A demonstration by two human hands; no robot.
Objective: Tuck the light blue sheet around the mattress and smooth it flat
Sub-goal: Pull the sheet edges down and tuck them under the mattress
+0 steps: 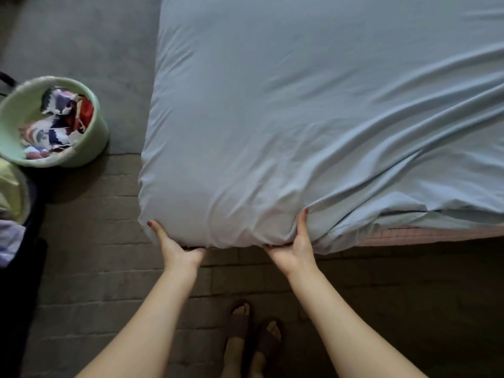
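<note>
The light blue sheet covers the mattress, smooth at the left, with long creases running toward the right. At the near left corner my left hand grips the sheet's lower edge, its fingers out of sight under the corner and its thumb up on the side. My right hand grips the same edge further right, fingers underneath, thumb pointing up along a fold. To the right of my right hand the sheet hangs loose and a strip of pinkish mattress shows.
A pale green basket full of colourful cloth stands on the floor to the left of the bed. More fabric lies at the far left edge. My feet in dark sandals stand on the tiled floor near the bed's edge.
</note>
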